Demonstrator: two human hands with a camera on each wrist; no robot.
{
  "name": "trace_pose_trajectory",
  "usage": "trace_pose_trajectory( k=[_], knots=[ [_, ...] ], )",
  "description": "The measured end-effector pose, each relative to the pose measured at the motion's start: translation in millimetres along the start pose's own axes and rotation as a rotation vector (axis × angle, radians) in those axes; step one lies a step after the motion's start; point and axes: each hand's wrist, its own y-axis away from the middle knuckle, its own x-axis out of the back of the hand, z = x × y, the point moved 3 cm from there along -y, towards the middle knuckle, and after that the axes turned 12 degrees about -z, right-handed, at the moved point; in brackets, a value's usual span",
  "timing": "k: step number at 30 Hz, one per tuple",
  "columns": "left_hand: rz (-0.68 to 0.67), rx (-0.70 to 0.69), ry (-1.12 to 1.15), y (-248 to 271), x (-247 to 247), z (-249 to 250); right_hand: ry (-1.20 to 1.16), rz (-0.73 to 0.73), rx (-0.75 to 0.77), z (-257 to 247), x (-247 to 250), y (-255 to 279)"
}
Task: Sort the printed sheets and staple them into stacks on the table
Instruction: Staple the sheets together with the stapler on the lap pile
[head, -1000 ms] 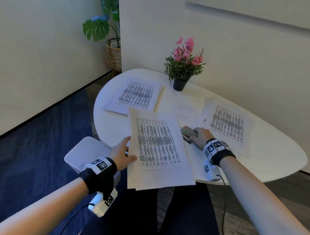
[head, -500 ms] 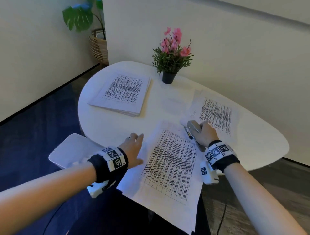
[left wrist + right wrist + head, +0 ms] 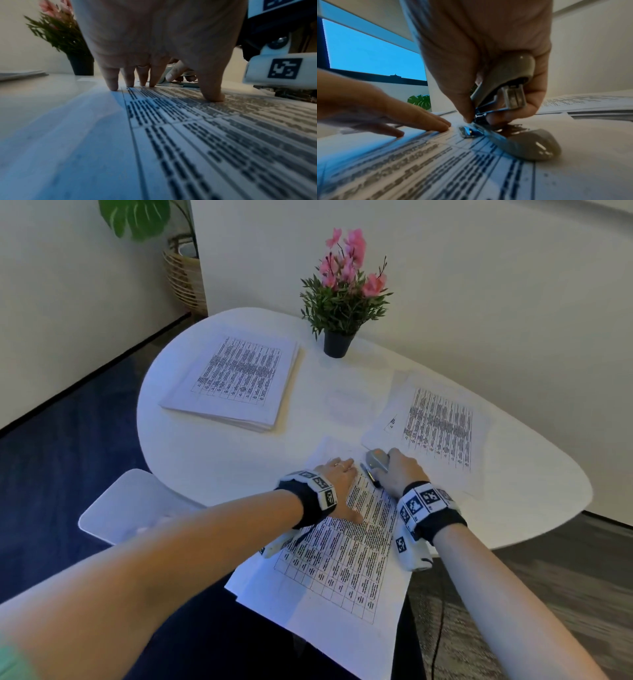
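A set of printed sheets [image 3: 342, 563] lies at the white table's near edge and hangs over it toward me. My left hand [image 3: 337, 484] lies flat on its upper part, straight fingers [image 3: 111, 81] pressing the paper [image 3: 171, 135]. My right hand [image 3: 399, 474] grips a grey stapler [image 3: 375, 462] at the sheets' top right corner. In the right wrist view the stapler [image 3: 506, 83] gapes, its base [image 3: 530, 143] lying on the paper [image 3: 419, 162].
A thick pile of printed sheets [image 3: 236, 378] sits at the table's left. Another set [image 3: 435, 422] lies at the right. A potted pink flower [image 3: 342, 296] stands at the back by the wall. A white stool [image 3: 126, 505] is beside the table [image 3: 212, 467].
The sheets were turned and slid right toward the stapler. My left hand moved from their left edge onto their top, close to the right hand. My head leaned in.
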Motion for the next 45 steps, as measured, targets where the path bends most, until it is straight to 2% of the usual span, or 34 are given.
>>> trace_pose_trajectory(
  k=[5, 9, 13, 18, 24, 31, 34, 40, 45],
  knots=[
    [0.026, -0.018, 0.037, -5, 0, -3, 0.073, 0.039, -0.052, -10, -6, -9],
    [0.034, -0.013, 0.06, -4, 3, -1, -0.021, 0.013, -0.141, -22, -7, -10],
    [0.034, 0.0, 0.074, -3, 6, 0, -0.036, -0.003, -0.131, -27, -2, -13],
    [0.027, 0.001, 0.058, -3, 7, -1, 0.183, 0.062, -0.024, -25, 4, -20],
    [0.045, 0.009, 0.072, -6, 7, -1, -0.112, 0.045, -0.188, -42, 2, -22],
    [0.025, -0.029, 0.066, -4, 16, -8, 0.013, 0.025, -0.019, -53, 12, -37],
    [-0.021, 0.014, 0.086, -1, 21, -26, 0.065, 0.029, 0.023, -47, 7, -35],
    [-0.086, 0.035, 0.025, -2, 23, -39, 0.115, 0.018, -0.018, -42, -4, -29],
    [-0.067, 0.042, 0.045, -2, 26, -41, 0.09, -0.006, -0.085, -50, -4, -30]
  ],
)
